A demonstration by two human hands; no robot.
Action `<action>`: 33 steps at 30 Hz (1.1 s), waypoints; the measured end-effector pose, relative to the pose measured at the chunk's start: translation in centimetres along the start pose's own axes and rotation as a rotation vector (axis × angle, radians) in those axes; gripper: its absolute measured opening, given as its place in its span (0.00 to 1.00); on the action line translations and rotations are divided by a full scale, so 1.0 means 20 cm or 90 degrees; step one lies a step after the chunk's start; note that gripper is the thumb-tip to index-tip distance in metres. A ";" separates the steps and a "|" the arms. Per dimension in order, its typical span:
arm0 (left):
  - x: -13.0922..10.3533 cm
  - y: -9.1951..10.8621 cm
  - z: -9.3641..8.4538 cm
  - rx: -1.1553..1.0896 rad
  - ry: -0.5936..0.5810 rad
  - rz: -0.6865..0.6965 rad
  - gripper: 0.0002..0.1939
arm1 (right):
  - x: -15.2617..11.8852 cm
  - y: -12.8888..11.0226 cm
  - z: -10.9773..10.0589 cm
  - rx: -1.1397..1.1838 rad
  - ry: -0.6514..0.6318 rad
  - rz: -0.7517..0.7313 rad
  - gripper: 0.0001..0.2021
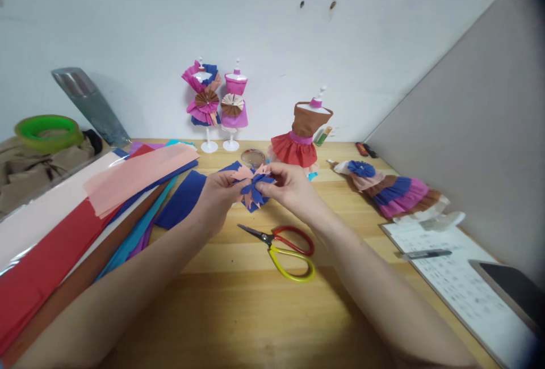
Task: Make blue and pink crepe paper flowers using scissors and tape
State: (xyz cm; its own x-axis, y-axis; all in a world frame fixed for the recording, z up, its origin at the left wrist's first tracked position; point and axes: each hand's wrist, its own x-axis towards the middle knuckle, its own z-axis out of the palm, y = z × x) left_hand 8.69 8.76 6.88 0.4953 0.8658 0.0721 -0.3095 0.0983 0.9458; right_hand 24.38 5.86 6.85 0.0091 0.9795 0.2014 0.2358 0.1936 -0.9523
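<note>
Between my two hands is a paper flower (254,186) with pointed blue and peach petals. My left hand (220,196) pinches its left edge between thumb and fingers. On the other side, my right hand (289,187) grips the flower, its thumb pressing on the blue petals near the centre. Scissors (272,241) with one red and one yellow handle lie below the hands, blades pointing left. A folded strip of blue crepe paper (181,198) lies just left of my left hand. Behind the flower sits a small round clear dish (253,157), its contents too small to tell.
Coloured crepe paper sheets (55,244) cover the left side, near green tape (49,130) and a leaning bottle (91,105). Small dress forms in paper outfits (206,99) stand along the wall, one in a red skirt (293,150). Rightward lie another dressed form (392,190), a pen (428,254) and a written sheet (447,284).
</note>
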 end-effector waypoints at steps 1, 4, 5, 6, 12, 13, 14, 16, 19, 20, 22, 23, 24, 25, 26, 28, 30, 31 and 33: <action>0.00 0.00 0.00 0.001 -0.002 0.003 0.13 | 0.00 0.00 0.01 0.009 0.007 0.000 0.06; -0.01 0.01 0.00 0.022 -0.010 -0.001 0.15 | -0.01 0.01 0.03 0.024 0.032 -0.001 0.06; -0.01 0.01 0.01 0.028 -0.007 -0.002 0.15 | -0.01 0.01 0.04 0.026 0.039 -0.002 0.06; -0.02 0.01 0.01 0.033 -0.002 -0.001 0.14 | -0.01 0.02 0.04 0.024 0.046 -0.004 0.06; -0.01 -0.01 0.00 0.010 0.018 -0.033 0.12 | 0.01 0.05 0.04 -0.045 0.080 -0.036 0.06; -0.01 -0.01 0.00 0.002 0.014 -0.048 0.12 | 0.01 0.05 0.04 -0.063 0.096 -0.045 0.06; -0.01 -0.01 0.00 -0.004 0.009 -0.059 0.12 | 0.01 0.06 0.04 -0.083 0.114 -0.055 0.07; -0.01 0.01 -0.01 -0.003 0.002 -0.068 0.14 | 0.02 0.07 0.04 -0.115 0.138 -0.070 0.09; 0.00 0.01 -0.01 -0.021 0.009 -0.063 0.15 | 0.02 0.08 0.04 -0.111 0.146 -0.066 0.10; 0.00 0.01 -0.01 -0.029 0.015 -0.053 0.15 | 0.02 0.09 0.04 -0.100 0.150 -0.059 0.09; 0.01 0.01 -0.01 -0.029 0.021 -0.031 0.15 | 0.03 0.09 0.05 -0.066 0.159 -0.045 0.09; 0.01 0.00 -0.01 -0.020 0.023 -0.020 0.16 | 0.03 0.09 0.05 -0.046 0.160 -0.043 0.09; 0.02 -0.01 -0.01 -0.007 0.025 -0.009 0.19 | 0.03 0.09 0.05 -0.025 0.157 -0.046 0.09; 0.02 -0.02 -0.01 0.004 0.028 0.000 0.21 | 0.03 0.09 0.05 -0.004 0.152 -0.051 0.10; 0.03 -0.03 -0.01 0.011 0.032 0.008 0.22 | 0.02 0.08 0.06 0.015 0.143 -0.056 0.10; 0.03 -0.05 -0.02 0.015 0.035 0.025 0.22 | 0.02 0.08 0.06 0.050 0.122 -0.054 0.11; 0.03 -0.05 -0.02 0.012 0.034 0.040 0.19 | 0.02 0.07 0.07 0.085 0.108 -0.035 0.13; 0.03 -0.05 -0.02 0.008 0.034 0.044 0.19 | 0.02 0.07 0.08 0.104 0.102 -0.024 0.14; 0.03 -0.03 -0.02 0.008 0.040 0.052 0.17 | 0.02 0.06 0.08 0.139 0.090 -0.003 0.17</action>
State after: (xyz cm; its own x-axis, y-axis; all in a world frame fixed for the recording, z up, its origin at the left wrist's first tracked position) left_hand 8.88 9.32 6.24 0.4167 0.8997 0.1299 -0.3366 0.0200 0.9414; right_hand 23.15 6.55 5.34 0.1470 0.9639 0.2218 0.0212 0.2211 -0.9750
